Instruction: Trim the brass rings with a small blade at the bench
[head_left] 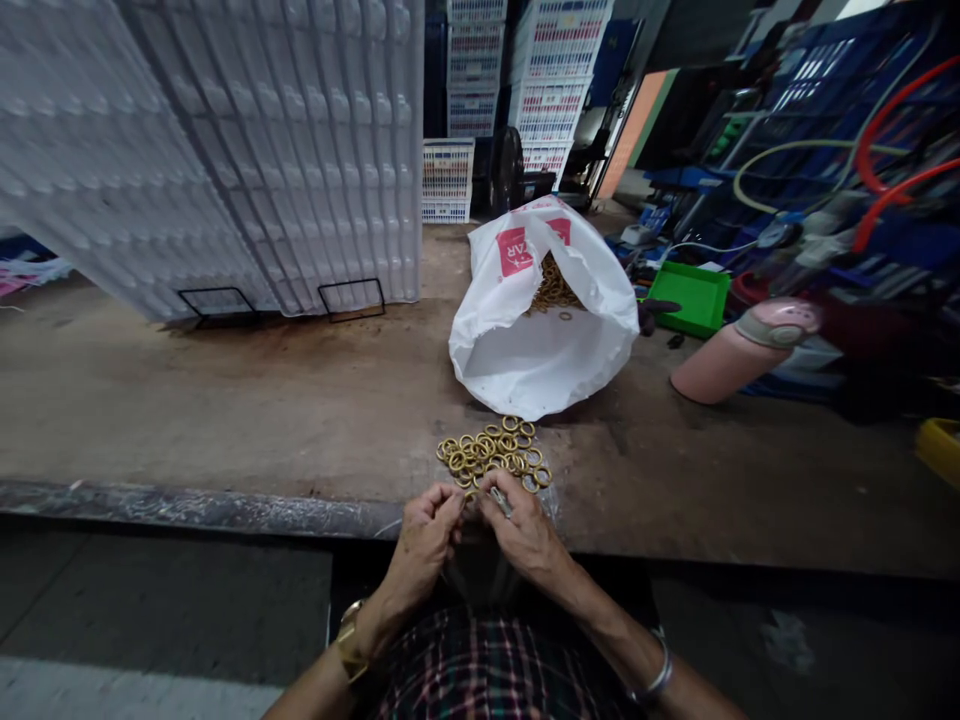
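Observation:
Close to the table's front edge, my left hand (429,532) is closed in a pinch, its thumb and forefinger on a small brass-coloured ring (470,495). My right hand (527,532) is pinched too, with its fingertips at the other side of that ring. Whether anything else is in the fingers is too small to make out. Just beyond the fingertips lies a loose pile of brass-coloured rings (480,452). Behind the pile, a white sack (540,360) lies with its mouth facing me, and many more rings (553,285) show inside it.
Tall clear ribbed plastic sheets (300,150) stand at the left by black wire stands (351,298). To the right are a tilted pink bottle (731,355), a green tray (690,298) and red hoses (870,150). White crates (551,100) are stacked beyond the wooden table (225,400).

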